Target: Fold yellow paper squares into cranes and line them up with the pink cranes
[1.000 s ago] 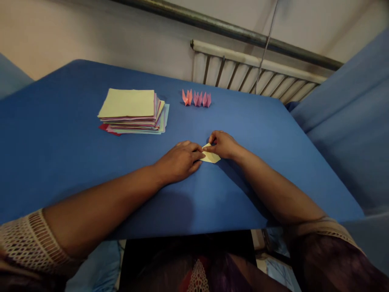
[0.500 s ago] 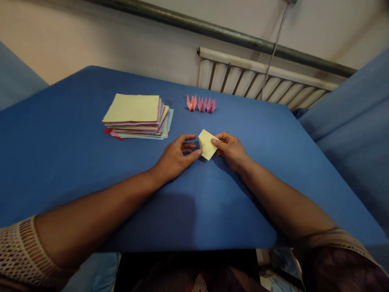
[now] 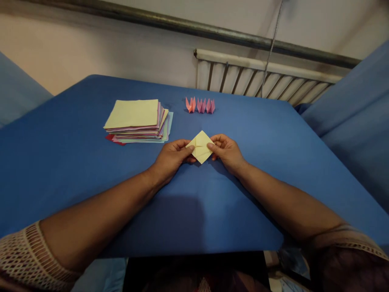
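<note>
A pale yellow folded paper (image 3: 201, 153), diamond-shaped with creases across its face, is held just above the table between both hands. My left hand (image 3: 175, 157) pinches its left corner, thumb on top and fingers beneath. At the right corner my right hand (image 3: 227, 152) grips it the same way. Beyond the hands stand three small folded paper figures with pointed tips: an orange-pink one (image 3: 190, 105), a pink-purple one (image 3: 201, 106) and another pink-purple one (image 3: 210, 106) at the right.
A thick stack of coloured paper (image 3: 132, 114), pale yellow on top, lies at the left of the blue-covered table (image 3: 75, 162). Behind the table are a radiator (image 3: 237, 79) and a pipe (image 3: 194, 27) along the wall. Blue curtain fabric (image 3: 361, 121) hangs at the right.
My left hand has closed on the yellow paper's left corner; before, its fingers were spread beside it. The paper has turned to a level diamond facing me. The camera view has shifted slightly.
</note>
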Motion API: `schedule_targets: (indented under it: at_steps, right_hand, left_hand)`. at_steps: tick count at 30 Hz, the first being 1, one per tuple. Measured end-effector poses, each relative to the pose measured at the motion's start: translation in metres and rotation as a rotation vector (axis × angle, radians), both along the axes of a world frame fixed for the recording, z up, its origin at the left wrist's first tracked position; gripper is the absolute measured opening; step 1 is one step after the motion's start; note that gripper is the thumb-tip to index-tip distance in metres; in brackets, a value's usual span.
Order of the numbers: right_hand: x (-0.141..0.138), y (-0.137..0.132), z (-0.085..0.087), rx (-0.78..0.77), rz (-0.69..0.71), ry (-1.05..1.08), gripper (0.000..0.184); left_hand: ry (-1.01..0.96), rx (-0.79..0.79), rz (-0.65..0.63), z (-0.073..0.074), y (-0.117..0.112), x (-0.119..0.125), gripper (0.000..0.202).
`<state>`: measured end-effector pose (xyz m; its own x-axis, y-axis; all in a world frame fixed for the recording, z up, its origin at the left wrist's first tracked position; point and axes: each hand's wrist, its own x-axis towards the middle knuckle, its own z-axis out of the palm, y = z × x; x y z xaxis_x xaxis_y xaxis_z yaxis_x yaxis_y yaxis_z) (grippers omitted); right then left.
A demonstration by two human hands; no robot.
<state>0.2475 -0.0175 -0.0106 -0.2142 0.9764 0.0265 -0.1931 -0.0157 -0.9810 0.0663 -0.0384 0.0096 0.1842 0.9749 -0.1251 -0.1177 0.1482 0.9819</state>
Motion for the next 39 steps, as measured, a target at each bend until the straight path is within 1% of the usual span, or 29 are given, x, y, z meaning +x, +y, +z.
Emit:
schedule_targets:
  at_steps: [4,6,9,12,15,19,22,25,27,30,32,35,36,37,39]
  right_hand:
    - [0.001,-0.001,0.000,0.017,0.059,-0.010,0.039]
    - [0.000,-0.004,0.001,0.038,0.088,-0.024,0.038]
    - [-0.003,-0.009,0.003,0.075,0.140,-0.036,0.039]
    - [-0.006,-0.012,0.001,0.100,0.174,-0.045,0.037]
    - [-0.009,-0.013,-0.001,0.099,0.162,-0.080,0.032]
    - [-0.008,-0.014,-0.001,0.133,0.098,-0.145,0.026]
    - [-0.005,-0.012,0.002,0.099,0.080,-0.199,0.032]
    - [-0.005,-0.010,0.003,0.039,0.070,-0.195,0.037]
    - [-0.006,-0.010,0.002,0.044,0.040,-0.183,0.037]
    - [-0.007,-0.009,-0.001,0.067,0.004,-0.171,0.037]
    - [-0.008,-0.008,-0.002,0.061,-0.007,-0.147,0.038]
    - [-0.008,-0.006,-0.003,0.029,-0.027,-0.091,0.038]
    - [-0.007,-0.006,-0.003,0.022,-0.030,-0.078,0.038]
    - [-0.007,-0.006,-0.003,0.019,-0.030,-0.070,0.039]
    - [-0.007,-0.006,-0.003,0.018,-0.016,-0.059,0.039]
  left_hand:
    - [0.020,-0.016,0.005,0.003,-0.001,0.000,0.030]
    - [0.057,0.004,0.017,0.003,-0.001,0.001,0.031]
    - [0.114,0.046,0.029,0.003,-0.001,0.000,0.029]
    - [0.165,0.072,0.019,0.002,0.000,-0.002,0.028]
    - [0.174,0.081,0.009,0.000,0.001,-0.003,0.030]
    - [0.219,0.111,-0.003,0.000,0.002,-0.004,0.033]
    - [0.300,0.147,-0.028,0.000,0.001,-0.004,0.035]
    - [0.315,0.196,-0.055,0.001,-0.001,-0.004,0.036]
    - [0.355,0.229,-0.104,0.000,-0.003,-0.004,0.044]
    - [0.478,0.276,-0.190,-0.002,-0.004,-0.004,0.055]
    - [0.460,0.305,-0.202,-0.004,-0.005,-0.004,0.062]
    - [0.375,0.354,-0.166,-0.005,-0.006,-0.004,0.078]
    - [0.367,0.375,-0.147,-0.005,-0.005,-0.004,0.077]
    - [0.370,0.392,-0.120,-0.005,-0.005,-0.004,0.072]
    - [0.371,0.390,-0.059,-0.004,-0.003,-0.004,0.050]
